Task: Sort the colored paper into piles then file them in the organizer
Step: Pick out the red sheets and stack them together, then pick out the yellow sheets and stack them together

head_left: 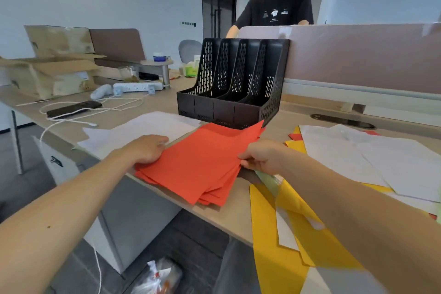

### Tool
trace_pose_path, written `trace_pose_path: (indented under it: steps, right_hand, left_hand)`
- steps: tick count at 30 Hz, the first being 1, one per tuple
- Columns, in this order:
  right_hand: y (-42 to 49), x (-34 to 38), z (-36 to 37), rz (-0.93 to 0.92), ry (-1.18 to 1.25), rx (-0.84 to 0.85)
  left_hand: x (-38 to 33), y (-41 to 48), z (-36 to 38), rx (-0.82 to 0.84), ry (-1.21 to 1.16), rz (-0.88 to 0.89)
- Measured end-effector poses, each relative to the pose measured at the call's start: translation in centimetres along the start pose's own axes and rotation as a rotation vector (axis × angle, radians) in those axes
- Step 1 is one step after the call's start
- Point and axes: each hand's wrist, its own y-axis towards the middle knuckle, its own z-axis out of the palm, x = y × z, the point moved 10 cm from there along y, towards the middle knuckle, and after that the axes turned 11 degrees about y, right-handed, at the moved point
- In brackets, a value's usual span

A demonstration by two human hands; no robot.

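While the left hand (145,149) lies palm down on the 9 o'clock edge of the red stack (202,162), fingers loose and flat on the paper, the right hand (262,156) pinches the 3 o'clock edge, fingers curled round it.

Red stack: several sheets, slightly fanned, on the desk (226,216) at its near edge. The 6 o'clock corner sits right at the edge, perhaps just over it.

Organizer (233,83): black, perforated, upright, at 12 o'clock from the stack. The stack's far corner reaches its base; touching or just short, cannot tell.

White sheets (148,126) at 10 o'clock, partly under the stack and the left hand.

Heap (358,150) at 3 o'clock: white paper on top, yellow and red edges showing beneath.

Yellow sheets (286,234) at 5 o'clock, hanging over the desk edge under the right forearm. A pale green sheet (265,179) shows just below the right hand.

Far desk, 10 o'clock: phone (74,108) among white cable, power strip (137,86), cardboard boxes (47,74).

Divider (358,55) runs behind the organizer. A person (276,7) in a black shirt stands beyond it at 12 o'clock.

Plastic bag (157,277) on the floor at 6 o'clock.
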Motion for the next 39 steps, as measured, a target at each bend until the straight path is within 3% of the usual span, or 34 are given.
trace_pose_path:
  steps: [5, 9, 16, 22, 26, 28, 32, 36, 39]
  right_hand:
    - [0.6, 0.7, -0.1, -0.038, -0.090, -0.009]
    - [-0.9, 2.4, -3.2, -0.137, -0.196, -0.110]
    - [-8.4, 4.0, -8.7, -0.271, -0.543, -0.235]
    - [-13.5, 2.3, -13.4, -0.300, -0.768, -0.264]
    - [-16.4, 1.0, -15.5, -0.344, -0.845, -0.245]
    - [-17.5, 0.5, -16.4, -0.352, -0.878, -0.234]
    - [-18.5, -0.3, -17.7, -0.370, -0.885, -0.227]
    - [-19.0, -0.5, -17.6, -0.400, -0.899, -0.202]
    - [-19.2, -0.5, -17.7, -0.393, -0.883, -0.188]
  left_hand:
    - [-1.3, 0.2, -0.7, -0.075, 0.023, 0.039]
    - [-3.7, -1.0, -2.8, -0.224, 0.015, 0.076]
    - [-17.0, -8.4, -5.5, -0.384, -0.143, 0.521]
    - [-27.5, -18.1, -3.9, -0.223, -0.076, 0.982]
    - [-29.6, -22.8, -2.6, -0.053, 0.012, 1.230]
    - [-29.5, -24.0, -1.9, -0.044, 0.129, 1.284]
    - [-29.6, -25.7, -0.5, -0.350, 0.468, 1.356]
    - [-30.7, -27.7, -0.6, -0.604, 0.471, 1.518]
    - [-31.3, -28.2, 0.0, -0.721, 0.554, 1.540]
